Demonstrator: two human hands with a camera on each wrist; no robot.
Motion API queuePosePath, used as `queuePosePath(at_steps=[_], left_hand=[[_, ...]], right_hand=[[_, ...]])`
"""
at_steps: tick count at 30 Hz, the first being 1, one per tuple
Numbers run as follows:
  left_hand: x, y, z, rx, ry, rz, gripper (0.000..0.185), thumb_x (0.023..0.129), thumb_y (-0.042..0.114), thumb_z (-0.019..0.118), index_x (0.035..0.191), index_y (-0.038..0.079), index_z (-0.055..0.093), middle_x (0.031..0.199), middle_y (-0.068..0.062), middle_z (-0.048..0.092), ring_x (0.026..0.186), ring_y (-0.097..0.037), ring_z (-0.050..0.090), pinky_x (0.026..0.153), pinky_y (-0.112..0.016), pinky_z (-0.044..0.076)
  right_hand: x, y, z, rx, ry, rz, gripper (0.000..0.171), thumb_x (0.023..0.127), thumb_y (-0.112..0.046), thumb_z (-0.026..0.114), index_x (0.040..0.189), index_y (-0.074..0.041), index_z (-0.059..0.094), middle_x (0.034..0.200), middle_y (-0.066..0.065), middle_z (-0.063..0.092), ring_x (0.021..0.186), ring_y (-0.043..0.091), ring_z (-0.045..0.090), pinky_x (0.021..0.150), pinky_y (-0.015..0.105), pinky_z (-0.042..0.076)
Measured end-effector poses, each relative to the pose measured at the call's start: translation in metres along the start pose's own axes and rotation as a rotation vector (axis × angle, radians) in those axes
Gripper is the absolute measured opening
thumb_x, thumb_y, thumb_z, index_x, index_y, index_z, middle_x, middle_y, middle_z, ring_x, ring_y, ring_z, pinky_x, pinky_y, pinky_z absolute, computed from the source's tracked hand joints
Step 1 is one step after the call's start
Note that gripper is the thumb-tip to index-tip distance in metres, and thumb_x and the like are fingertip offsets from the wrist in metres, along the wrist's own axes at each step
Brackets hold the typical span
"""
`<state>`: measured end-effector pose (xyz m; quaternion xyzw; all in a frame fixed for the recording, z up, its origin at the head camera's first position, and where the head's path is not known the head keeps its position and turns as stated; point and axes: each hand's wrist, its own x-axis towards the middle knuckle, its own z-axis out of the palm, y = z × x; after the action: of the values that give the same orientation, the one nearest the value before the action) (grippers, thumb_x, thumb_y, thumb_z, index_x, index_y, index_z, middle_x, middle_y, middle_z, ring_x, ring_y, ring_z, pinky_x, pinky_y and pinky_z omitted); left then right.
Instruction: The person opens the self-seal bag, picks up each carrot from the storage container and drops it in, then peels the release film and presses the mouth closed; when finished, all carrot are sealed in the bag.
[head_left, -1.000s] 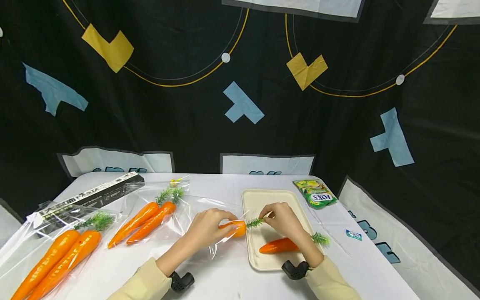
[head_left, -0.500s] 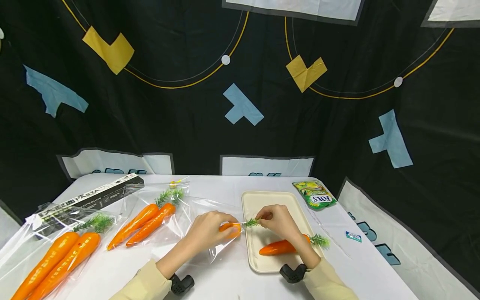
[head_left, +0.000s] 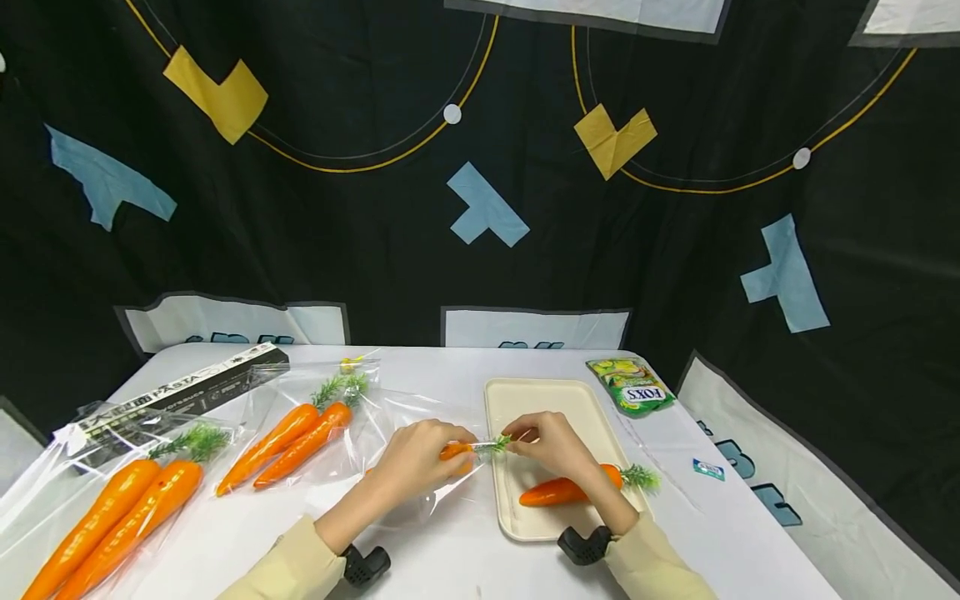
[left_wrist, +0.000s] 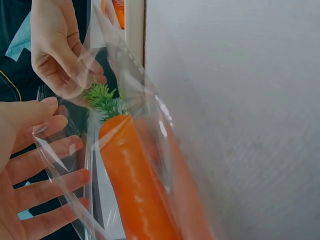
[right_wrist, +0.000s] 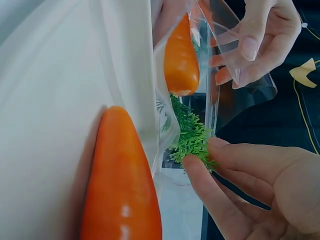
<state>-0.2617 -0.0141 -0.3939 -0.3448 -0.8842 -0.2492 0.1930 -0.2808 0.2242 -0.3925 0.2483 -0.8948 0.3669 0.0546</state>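
My left hand holds the mouth of a clear plastic bag, thumb on one side of the film and fingers behind it. Inside the bag lies an orange carrot, its leafy end toward the opening. With thumb and index finger, my right hand pinches the green leaves at the bag's mouth, over the left rim of a cream tray. A second carrot lies in that tray under my right forearm, its top over the right rim.
Two bagged pairs of carrots, a near pair and a farther pair, lie at the left. Behind them is a long black-and-white box. Right of the tray sit a green Fox's packet and a small blue-green packet.
My right hand has moved left with the leaves, toward the left hand. The carrot has slid farther left into the bag. My left hand stays nearly in place.
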Motion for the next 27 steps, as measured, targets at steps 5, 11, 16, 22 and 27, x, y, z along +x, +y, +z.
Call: queuePosePath(at_steps=[5, 11, 16, 22, 27], left_hand=[[0.0, 0.0, 0.0, 0.012, -0.011, -0.01, 0.014, 0.082, 0.021, 0.074, 0.096, 0.017, 0.076, 0.085, 0.003, 0.072, 0.061, -0.004, 0.05, 0.047, -0.023, 0.04], [0.0, -0.001, 0.0, 0.022, -0.004, -0.01, 0.015, 0.083, 0.023, 0.074, 0.097, 0.018, 0.076, 0.089, 0.003, 0.072, 0.061, -0.004, 0.051, 0.047, -0.024, 0.041], [0.0, -0.002, -0.001, 0.035, 0.007, -0.015, 0.016, 0.084, 0.027, 0.075, 0.098, 0.019, 0.076, 0.091, 0.003, 0.073, 0.066, -0.009, 0.059, 0.05, -0.026, 0.043], [0.002, -0.001, -0.003, 0.024, 0.01, -0.025, 0.017, 0.084, 0.026, 0.074, 0.1, 0.019, 0.076, 0.094, 0.002, 0.073, 0.068, -0.012, 0.062, 0.05, -0.026, 0.044], [0.002, 0.0, -0.005, 0.014, 0.005, -0.056, 0.017, 0.085, 0.03, 0.073, 0.101, 0.023, 0.076, 0.094, 0.006, 0.073, 0.063, -0.005, 0.053, 0.049, -0.024, 0.041]], right_hand=[[0.0, 0.0, 0.001, 0.02, -0.052, -0.018, 0.02, 0.084, -0.005, 0.073, 0.104, 0.0, 0.071, 0.098, 0.009, 0.071, 0.082, 0.022, 0.069, 0.07, 0.023, 0.054], [0.0, 0.0, 0.001, 0.065, -0.103, -0.042, 0.023, 0.085, 0.0, 0.071, 0.108, 0.002, 0.068, 0.104, 0.013, 0.069, 0.088, 0.024, 0.07, 0.074, 0.023, 0.054], [0.0, -0.001, 0.0, 0.073, -0.126, -0.07, 0.025, 0.085, 0.001, 0.07, 0.11, 0.004, 0.066, 0.106, 0.016, 0.068, 0.09, 0.026, 0.07, 0.075, 0.023, 0.054], [0.0, -0.003, -0.008, 0.054, -0.115, -0.065, 0.024, 0.086, 0.0, 0.069, 0.109, 0.003, 0.067, 0.106, 0.014, 0.069, 0.088, 0.024, 0.07, 0.075, 0.023, 0.054], [-0.002, -0.004, -0.013, 0.005, -0.109, -0.044, 0.022, 0.085, 0.001, 0.068, 0.108, 0.001, 0.069, 0.105, 0.014, 0.069, 0.086, 0.023, 0.07, 0.074, 0.026, 0.055]])
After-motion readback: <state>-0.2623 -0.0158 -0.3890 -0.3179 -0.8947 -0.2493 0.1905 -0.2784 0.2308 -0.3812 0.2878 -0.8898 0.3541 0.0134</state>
